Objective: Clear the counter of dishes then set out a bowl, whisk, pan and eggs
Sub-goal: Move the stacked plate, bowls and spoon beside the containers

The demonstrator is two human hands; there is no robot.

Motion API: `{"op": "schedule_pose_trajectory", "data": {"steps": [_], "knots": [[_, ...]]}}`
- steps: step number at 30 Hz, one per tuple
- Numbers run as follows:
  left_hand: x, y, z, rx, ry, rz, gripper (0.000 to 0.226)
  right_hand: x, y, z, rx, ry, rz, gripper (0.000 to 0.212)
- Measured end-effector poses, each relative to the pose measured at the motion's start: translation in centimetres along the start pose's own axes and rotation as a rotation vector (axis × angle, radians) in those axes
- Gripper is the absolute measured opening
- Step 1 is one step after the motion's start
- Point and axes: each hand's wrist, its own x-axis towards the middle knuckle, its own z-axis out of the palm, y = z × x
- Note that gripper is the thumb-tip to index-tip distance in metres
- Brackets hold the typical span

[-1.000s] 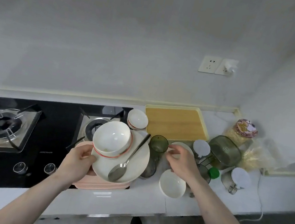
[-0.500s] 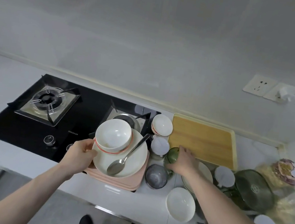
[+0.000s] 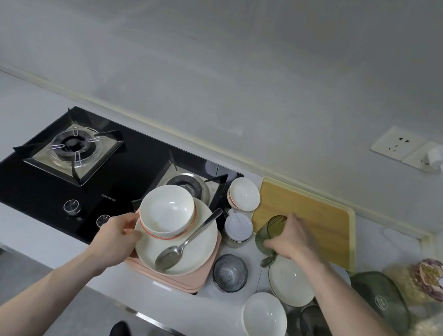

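My left hand (image 3: 115, 233) grips the left rim of a white plate (image 3: 197, 254) that carries a red-rimmed white bowl (image 3: 167, 211) and a metal spoon (image 3: 186, 245). The plate sits over pink trays (image 3: 167, 276) at the hob's right edge. My right hand (image 3: 294, 240) is closed around a green glass cup (image 3: 269, 233) in front of the wooden board (image 3: 320, 216). Other dishes on the counter: a small white bowl (image 3: 244, 194), a white plate (image 3: 290, 282), a white bowl (image 3: 264, 319), a clear glass (image 3: 229, 272).
A black two-burner gas hob (image 3: 69, 160) fills the left counter. A lidded white jar (image 3: 238, 226) stands between plate and cup. Green glass containers (image 3: 380, 300) and food bags (image 3: 430, 282) crowd the right end. Wall sockets (image 3: 397, 143) are above.
My right hand has closed on the green glass cup and drawn it slightly forward. The left hand keeps its hold on the plate stack. The view has shifted left.
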Motion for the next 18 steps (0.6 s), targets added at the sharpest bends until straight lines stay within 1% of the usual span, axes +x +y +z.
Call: {"op": "schedule_pose_trajectory", "data": {"steps": [5, 8, 12, 15, 18], "knots": [[0.2, -0.1, 0.1, 0.038, -0.001, 0.006, 0.037, 3.0, 0.3, -1.4, 0.069, 0.074, 0.012, 0.106], [0.4, -0.2, 0.3, 0.053, 0.002, 0.004, 0.038, 4.8, 0.0, -0.3, 0.038, 0.066, 0.038, 0.105], [0.8, -0.1, 0.6, 0.064, 0.015, 0.002, 0.032, 6.6, 0.0, 1.2, 0.01, 0.06, 0.053, 0.105], [0.9, -0.1, 0.7, 0.097, 0.032, 0.008, 0.025, 7.7, 0.0, 1.6, 0.009, 0.077, 0.051, 0.1], [0.8, -0.1, 0.8, 0.148, 0.042, 0.018, 0.023, 8.6, 0.1, 1.8, 0.006, 0.081, 0.047, 0.1]]}}
